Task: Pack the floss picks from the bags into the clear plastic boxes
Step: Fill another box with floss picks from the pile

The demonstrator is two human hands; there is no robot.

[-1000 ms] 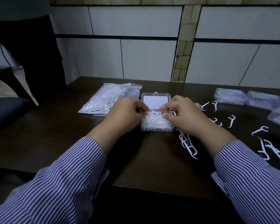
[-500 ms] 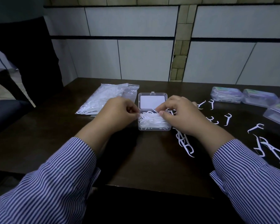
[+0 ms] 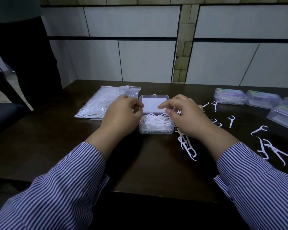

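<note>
A clear plastic box [image 3: 156,130] stands at the table's centre, heaped with white floss picks [image 3: 155,121]. Its lid [image 3: 154,103] lies open toward the wall. My left hand [image 3: 121,117] hovers at the box's left edge, fingers loosely curled, with nothing seen in them. My right hand [image 3: 186,117] hovers over the box's right edge with relaxed fingers, the forefinger reaching over the lid, and it holds nothing that I can see. A clear bag of floss picks [image 3: 105,102] lies flat left of the box.
Loose floss picks [image 3: 188,146] lie by my right wrist, and more of them [image 3: 271,150] are scattered to the right. Several closed, filled boxes [image 3: 229,96] stand at the back right. The dark table's front edge [image 3: 156,192] is near me. A dark chair [image 3: 3,117] stands at the left.
Both hands were pinching picks together over the box; now they have drawn slightly apart and the picks lie in the box.
</note>
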